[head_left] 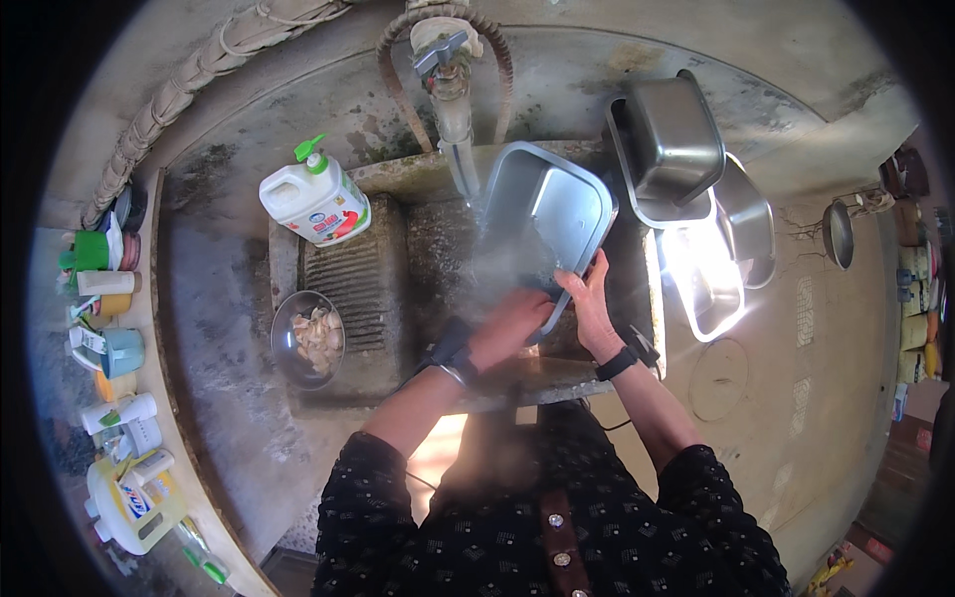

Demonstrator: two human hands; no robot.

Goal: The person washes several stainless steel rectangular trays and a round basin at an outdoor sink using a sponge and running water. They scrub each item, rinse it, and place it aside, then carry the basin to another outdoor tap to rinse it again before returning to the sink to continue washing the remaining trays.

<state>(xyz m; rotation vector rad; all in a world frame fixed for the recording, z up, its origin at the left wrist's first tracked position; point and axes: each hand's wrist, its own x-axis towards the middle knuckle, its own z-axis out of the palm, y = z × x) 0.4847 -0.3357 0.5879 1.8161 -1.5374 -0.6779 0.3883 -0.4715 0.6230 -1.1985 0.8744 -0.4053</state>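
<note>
The steel tray [547, 214] is held tilted under the tap [453, 95], its rim gripped by the right hand [589, 303]; the left hand [509, 323] is pressed beneath it. Wet metal could slip from these hands into the stacked pans [671, 149] beyond.

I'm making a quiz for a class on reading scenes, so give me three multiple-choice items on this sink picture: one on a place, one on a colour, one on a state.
1. Where is the small round bowl with pale pieces in it?
A. left of the ribbed washboard
B. on the stacked pans
C. under the tap

2. What colour is the pump top of the white detergent bottle?
A. red
B. green
C. black

3. How is the rectangular steel pan held?
A. flat on the ground
B. upside down on the stack
C. tilted under running water

Answers:
1 A: the bowl sits at the left edge of the washboard.
2 B: the bottle has a green pump.
3 C: the left hand and right hand tip the pan below the tap.
</note>
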